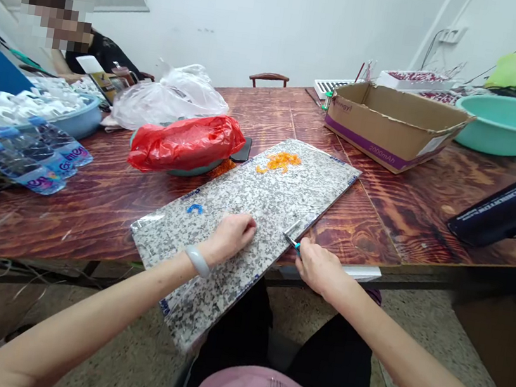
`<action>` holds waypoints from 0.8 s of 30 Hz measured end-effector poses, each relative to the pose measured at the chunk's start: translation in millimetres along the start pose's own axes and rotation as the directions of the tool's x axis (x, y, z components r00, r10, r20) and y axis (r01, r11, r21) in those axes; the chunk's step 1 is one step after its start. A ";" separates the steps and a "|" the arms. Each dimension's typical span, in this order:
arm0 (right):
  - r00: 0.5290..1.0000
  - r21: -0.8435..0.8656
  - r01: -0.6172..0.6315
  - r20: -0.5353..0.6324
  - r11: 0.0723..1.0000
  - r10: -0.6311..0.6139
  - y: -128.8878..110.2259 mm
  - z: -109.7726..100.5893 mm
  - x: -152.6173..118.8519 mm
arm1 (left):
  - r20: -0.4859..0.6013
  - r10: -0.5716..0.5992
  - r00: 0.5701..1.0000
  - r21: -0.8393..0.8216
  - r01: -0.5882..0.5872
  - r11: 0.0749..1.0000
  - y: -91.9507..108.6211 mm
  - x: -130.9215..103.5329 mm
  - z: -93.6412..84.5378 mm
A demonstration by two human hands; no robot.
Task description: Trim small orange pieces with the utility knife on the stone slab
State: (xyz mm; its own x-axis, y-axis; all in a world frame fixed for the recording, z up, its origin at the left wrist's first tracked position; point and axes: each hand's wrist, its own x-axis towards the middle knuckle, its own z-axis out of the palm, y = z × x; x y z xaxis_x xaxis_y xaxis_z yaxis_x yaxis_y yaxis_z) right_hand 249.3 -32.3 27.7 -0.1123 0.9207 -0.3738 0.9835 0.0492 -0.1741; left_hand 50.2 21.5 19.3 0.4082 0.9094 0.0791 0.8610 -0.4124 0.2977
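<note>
A speckled grey board [247,198] lies slantwise on the table, its near end jutting past the edge. My left hand [233,235] rests over its middle with the fingers curled together; what they hold, if anything, is hidden. At the board's right edge my right hand [318,263] is closed on a small tool [292,242] with a blue-green handle and a metal tip, which points left over the board. Small orange pieces [280,162] are heaped toward the far end. A few blue pieces [195,208] lie left of my left hand.
Behind the board are a red plastic bag [188,145] over a bowl and a white bag [170,98]. Bottles [37,156] and a blue basin [79,120] stand left. A cardboard box [387,125], green basin [512,123] and dark umbrella-like object [510,206] are right. A person [105,53] sits back left.
</note>
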 end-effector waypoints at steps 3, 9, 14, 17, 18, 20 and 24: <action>0.998 -0.007 0.037 -0.057 0.999 -0.037 3.4 7.8 0.6 | 0.011 0.053 0.999 -0.115 -0.051 0.992 15.3 -8.3 7.2; 0.995 0.029 0.022 -0.102 0.999 -0.019 6.1 24.4 -0.3 | -0.019 0.036 0.999 -0.189 -0.039 0.981 35.8 -8.3 16.9; 0.991 0.049 0.040 -0.127 0.998 -0.033 8.6 26.1 0.2 | -0.020 0.051 0.999 -0.173 -0.054 0.983 35.9 -7.1 15.4; 0.989 0.053 0.070 -0.136 0.996 -0.063 13.1 23.9 -0.3 | -0.036 0.060 0.998 -0.180 -0.066 0.981 37.2 -8.8 15.7; 0.989 0.052 0.078 -0.133 0.996 -0.071 15.0 23.0 -0.7 | -0.041 0.061 0.997 -0.186 -0.068 0.980 37.6 -9.4 16.0; 0.990 0.053 0.084 -0.115 0.995 -0.077 19.1 21.2 -1.7 | -0.042 0.055 0.998 -0.199 -0.062 0.978 38.2 -10.1 16.3; 0.993 0.060 0.083 -0.092 0.995 -0.077 26.6 18.4 -2.0 | -0.019 0.023 1.000 -0.214 -0.026 0.977 39.0 -9.6 15.2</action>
State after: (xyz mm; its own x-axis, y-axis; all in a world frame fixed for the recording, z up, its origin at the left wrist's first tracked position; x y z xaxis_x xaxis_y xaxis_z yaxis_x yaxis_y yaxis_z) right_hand 273.1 -40.0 7.1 -0.1743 0.9459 -0.2738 0.9604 0.1019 -0.2593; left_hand 84.5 -4.2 15.7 0.4218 0.9007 0.1040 0.7652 -0.4151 0.4920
